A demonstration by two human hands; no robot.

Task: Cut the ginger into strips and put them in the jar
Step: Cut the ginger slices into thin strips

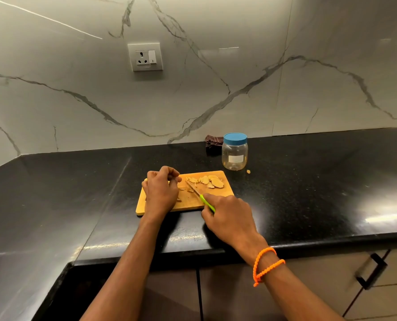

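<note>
Setting: standing on a black speckled countertop (308, 181), under a marble-veined wall.
Cutting board (188, 203): lying flat near the counter's front edge, wooden, long side facing the viewer.
Ginger slices (210, 181): resting in a loose heap on the board's far right corner; smaller cut bits (183, 188) lying scattered nearer the middle.
Right hand (230, 218): wrapping round the green handle of a knife (199, 193), blade pointing away and left, angling down onto the board beside the slices.
Left hand (161, 189): sitting on the board's left part, fingers curling inward; whether pinching a piece, impossible to tell.
Jar (234, 154): standing upright just behind the board's right corner, clear plastic, blue lid screwed on, looking empty.
Stray ginger crumb (248, 171): lying on the counter beside the jar's base.
Dark cloth (213, 142): bunching against the wall, behind the jar.
Wrist: wearing an orange beaded band (265, 265), right arm.
</note>
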